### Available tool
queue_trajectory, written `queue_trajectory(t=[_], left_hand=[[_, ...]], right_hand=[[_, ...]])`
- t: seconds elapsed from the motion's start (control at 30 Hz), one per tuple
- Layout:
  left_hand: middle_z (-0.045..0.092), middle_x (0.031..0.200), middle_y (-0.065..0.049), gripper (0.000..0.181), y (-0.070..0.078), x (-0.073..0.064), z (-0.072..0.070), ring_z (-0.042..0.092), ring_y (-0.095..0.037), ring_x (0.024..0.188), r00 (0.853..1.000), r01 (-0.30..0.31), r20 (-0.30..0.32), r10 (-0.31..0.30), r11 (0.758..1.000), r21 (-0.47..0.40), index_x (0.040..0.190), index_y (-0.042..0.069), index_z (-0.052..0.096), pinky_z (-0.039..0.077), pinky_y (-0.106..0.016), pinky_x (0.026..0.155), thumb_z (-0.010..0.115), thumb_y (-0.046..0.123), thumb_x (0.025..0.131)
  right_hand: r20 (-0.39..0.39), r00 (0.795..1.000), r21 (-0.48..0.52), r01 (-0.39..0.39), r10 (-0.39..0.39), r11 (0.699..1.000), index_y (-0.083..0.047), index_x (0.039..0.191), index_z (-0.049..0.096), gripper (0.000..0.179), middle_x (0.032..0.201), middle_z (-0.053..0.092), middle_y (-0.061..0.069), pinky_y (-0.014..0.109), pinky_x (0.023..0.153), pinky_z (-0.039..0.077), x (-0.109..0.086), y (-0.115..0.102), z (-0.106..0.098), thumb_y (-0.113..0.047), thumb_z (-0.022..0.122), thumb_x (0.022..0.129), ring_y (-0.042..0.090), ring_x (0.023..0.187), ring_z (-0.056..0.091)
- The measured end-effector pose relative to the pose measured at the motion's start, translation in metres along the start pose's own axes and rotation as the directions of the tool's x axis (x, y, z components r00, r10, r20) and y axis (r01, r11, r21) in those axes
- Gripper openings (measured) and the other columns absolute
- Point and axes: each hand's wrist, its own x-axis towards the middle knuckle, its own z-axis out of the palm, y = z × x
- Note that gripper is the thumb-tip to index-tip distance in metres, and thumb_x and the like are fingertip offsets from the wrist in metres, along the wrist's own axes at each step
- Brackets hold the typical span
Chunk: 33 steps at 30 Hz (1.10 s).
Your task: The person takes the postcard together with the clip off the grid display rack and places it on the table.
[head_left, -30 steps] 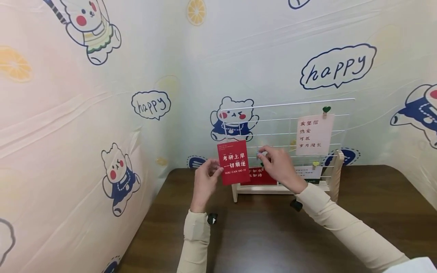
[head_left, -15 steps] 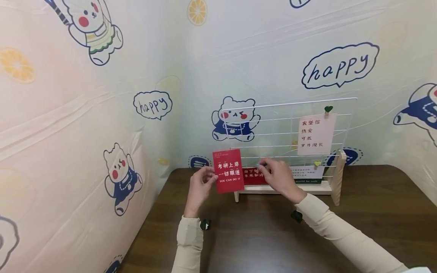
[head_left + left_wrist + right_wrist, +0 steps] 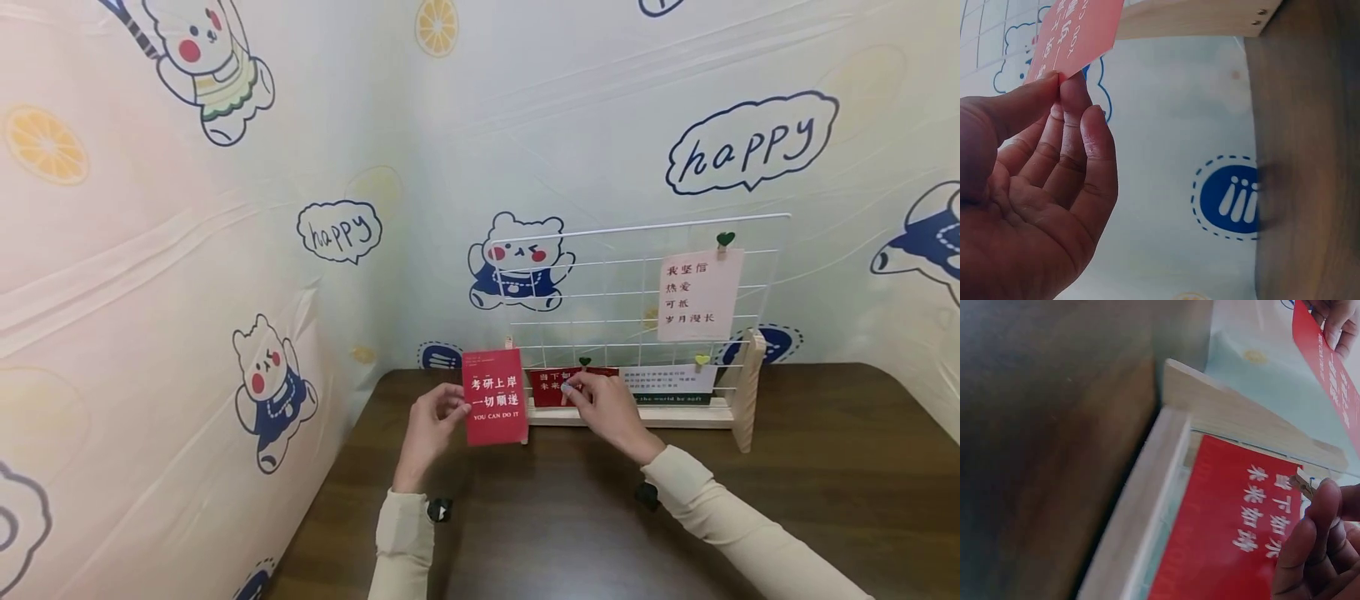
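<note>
My left hand pinches a red card by its left edge, between thumb and fingers. The card's white lettering faces me, and it overlaps the left end of a white wire grid stand with a wooden base. Between the thumb and fingertips of my right hand is a small wooden clothespin, with a bit of blue at its grip end. That hand is in front of a second red card standing low on the grid, and covers part of it in the head view.
A pale card hangs at the grid's upper right from a green heart clip. Below it, a white and green card has a yellow heart clip. Another green heart clip tops the second red card. Brown table underneath.
Both hands have come down from higher up the grid. The left hand has carried its red card down and slightly left; the right hand has lowered with the clothespin, uncovering the green heart clip.
</note>
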Motion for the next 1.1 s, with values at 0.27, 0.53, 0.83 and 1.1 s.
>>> queue_trajectory(t=[0.27, 0.53, 0.83, 1.1], left_hand=[[0.075, 0.102, -0.012, 0.02, -0.018, -0.008, -0.004, 0.072, -0.031, 0.093, 0.997, 0.067, 0.036, -0.066, 0.998, -0.013, 0.116, 0.007, 0.071, 0.062, -0.039, 0.084, 0.073, 0.009, 0.096], [0.075, 0.104, -0.013, 0.022, -0.033, -0.012, -0.01, 0.071, -0.022, 0.089, 0.993, 0.111, 0.05, -0.11, 0.994, -0.016, 0.118, 0.006, 0.07, 0.063, -0.04, 0.084, 0.073, 0.009, 0.096], [0.075, 0.099, -0.014, 0.021, -0.049, -0.017, -0.018, 0.07, -0.019, 0.082, 0.985, 0.152, 0.084, -0.151, 0.988, -0.013, 0.116, 0.002, 0.07, 0.064, -0.039, 0.081, 0.073, 0.004, 0.095], [0.075, 0.1, -0.01, 0.023, -0.066, -0.024, -0.029, 0.069, -0.018, 0.083, 0.966, 0.229, 0.112, -0.232, 0.972, 0.046, 0.119, 0.005, 0.069, 0.062, -0.035, 0.079, 0.073, 0.008, 0.096]], right_hand=[[0.079, 0.994, 0.01, -0.077, 0.076, 0.997, -0.009, 0.097, 0.08, 0.008, 0.068, 0.068, -0.002, 0.023, 0.054, 0.04, -0.011, 0.009, 0.014, -0.014, 0.074, 0.096, 0.009, 0.057, 0.049], [0.158, 0.981, 0.035, -0.116, 0.11, 0.993, -0.008, 0.096, 0.079, 0.008, 0.079, 0.076, 0.001, 0.026, 0.06, 0.048, -0.013, 0.014, 0.026, -0.012, 0.073, 0.095, 0.01, 0.063, 0.056], [0.237, 0.954, 0.053, -0.2, 0.182, 0.978, -0.003, 0.097, 0.079, 0.008, 0.071, 0.07, 0.002, 0.026, 0.055, 0.046, -0.014, 0.02, 0.037, -0.008, 0.073, 0.094, 0.013, 0.058, 0.052], [0.277, 0.935, 0.049, -0.242, 0.22, 0.969, -0.004, 0.101, 0.081, 0.01, 0.079, 0.075, 0.005, 0.027, 0.058, 0.052, -0.011, 0.018, 0.044, -0.007, 0.074, 0.094, 0.013, 0.059, 0.058]])
